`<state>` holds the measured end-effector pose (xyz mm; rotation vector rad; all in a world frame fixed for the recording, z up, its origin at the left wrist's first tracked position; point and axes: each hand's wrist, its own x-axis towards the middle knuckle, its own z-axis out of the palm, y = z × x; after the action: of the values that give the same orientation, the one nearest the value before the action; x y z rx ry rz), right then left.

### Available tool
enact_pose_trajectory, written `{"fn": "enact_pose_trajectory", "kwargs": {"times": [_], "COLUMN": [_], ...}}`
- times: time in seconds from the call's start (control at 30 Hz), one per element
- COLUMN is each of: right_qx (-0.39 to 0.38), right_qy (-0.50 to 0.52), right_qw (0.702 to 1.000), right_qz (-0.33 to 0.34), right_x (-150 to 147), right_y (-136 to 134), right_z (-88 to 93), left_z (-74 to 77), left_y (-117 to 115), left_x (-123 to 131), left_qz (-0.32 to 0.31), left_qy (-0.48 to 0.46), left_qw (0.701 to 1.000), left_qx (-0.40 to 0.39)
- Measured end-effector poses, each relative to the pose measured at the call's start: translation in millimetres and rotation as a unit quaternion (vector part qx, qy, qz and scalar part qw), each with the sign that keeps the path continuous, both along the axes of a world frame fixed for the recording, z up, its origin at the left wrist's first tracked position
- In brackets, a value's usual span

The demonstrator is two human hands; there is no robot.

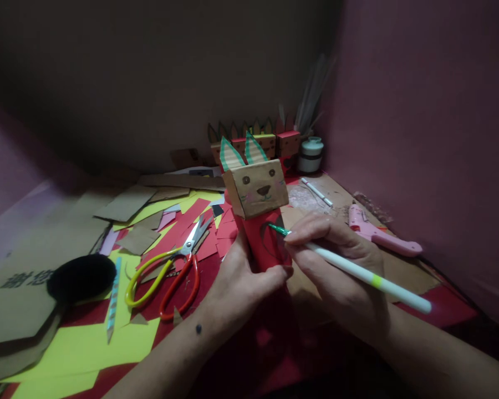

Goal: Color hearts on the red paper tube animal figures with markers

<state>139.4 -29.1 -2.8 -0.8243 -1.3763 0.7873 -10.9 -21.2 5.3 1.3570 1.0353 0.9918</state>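
The L hand [243, 282] was clamped round the bottom of the red tube [263, 238], thumb in front. The tube was the body of a paper animal [258, 210], which stood up straight near the middle of the bench [403, 266], a bit toward the near edge. Its brown box head [258, 188] w/ green ears sat on top. The R hand [336, 266] was pinched shut on a white pen [357, 271], & the green tip touched the tube just under the head, on a dark curvy line. The step looked like drawing on the front of the body. The next bit of line, I think, called for a still L hand & a slow, soft push w/ the pen, as thin paper dents. Scissors [178, 271] lay on paper scraps [91, 343] toward the left edge. A pink glue gun [380, 233] lay by the right edge, and a jar [310, 154] stood in the far right corner.
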Motion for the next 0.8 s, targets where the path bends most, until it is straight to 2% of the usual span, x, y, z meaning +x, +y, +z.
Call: {"fn": "enact_pose_trajectory", "kwargs": {"times": [0.17,0.43,0.6,0.8], "right_qx": [0.012,-0.006,0.017,-0.006], "right_qy": [-0.008,0.017,-0.004,0.006], "right_qw": [1.0,1.0,1.0,1.0], "right_qz": [0.021,0.004,0.024,0.006], "right_x": [-0.3,-0.9,-0.6,0.9], "right_y": [-0.1,-1.2,-1.8,-2.3], "right_z": [1.6,-1.2,2.5,-1.6], "left_z": [1.6,-0.3,2.1,0.1], "left_y": [-0.1,-0.6,0.8,-0.1], "left_x": [1.1,-0.3,0.9,0.4], "left_qz": [0.005,0.01,0.009,-0.003], "left_qy": [-0.008,-0.006,-0.004,-0.015], "left_qw": [1.0,1.0,1.0,0.999], "left_qx": [-0.002,-0.014,-0.008,-0.032]}}
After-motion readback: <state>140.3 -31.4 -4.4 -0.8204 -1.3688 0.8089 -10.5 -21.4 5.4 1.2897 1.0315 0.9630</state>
